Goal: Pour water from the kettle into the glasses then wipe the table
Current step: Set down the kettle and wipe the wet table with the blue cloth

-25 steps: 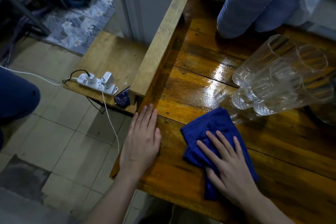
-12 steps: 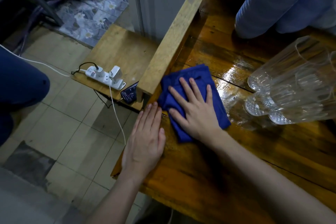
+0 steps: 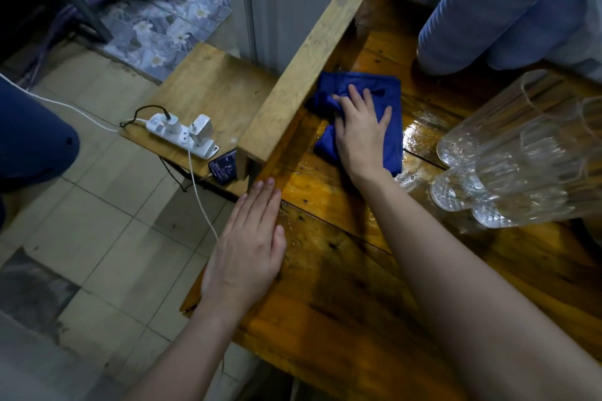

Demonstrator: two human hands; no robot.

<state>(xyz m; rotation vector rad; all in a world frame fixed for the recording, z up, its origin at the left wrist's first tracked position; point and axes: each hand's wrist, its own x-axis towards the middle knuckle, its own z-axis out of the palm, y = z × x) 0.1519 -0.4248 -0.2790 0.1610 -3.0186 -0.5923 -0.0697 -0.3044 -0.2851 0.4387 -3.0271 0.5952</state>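
Note:
A folded blue cloth [image 3: 387, 98] lies on the wet, glossy wooden table [image 3: 342, 296], pushed up against a raised wooden plank [image 3: 306, 65] along the table's left side. My right hand [image 3: 361, 132] presses flat on the cloth with fingers spread. My left hand [image 3: 247, 247] rests flat on the table's left edge, holding nothing. Several clear glasses [image 3: 521, 153] stand at the right. No kettle is in view.
Stacked blue plastic cups [image 3: 488, 10] stand at the back right. A lower wooden shelf [image 3: 208, 85] at the left carries a white power strip [image 3: 182, 133] with chargers and a phone [image 3: 224, 166]. A white cable [image 3: 198, 198] hangs over the tiled floor.
My right hand has slid the blue cloth away from me across the table, from the near middle up to the plank at the far left. My left hand has stayed on the edge.

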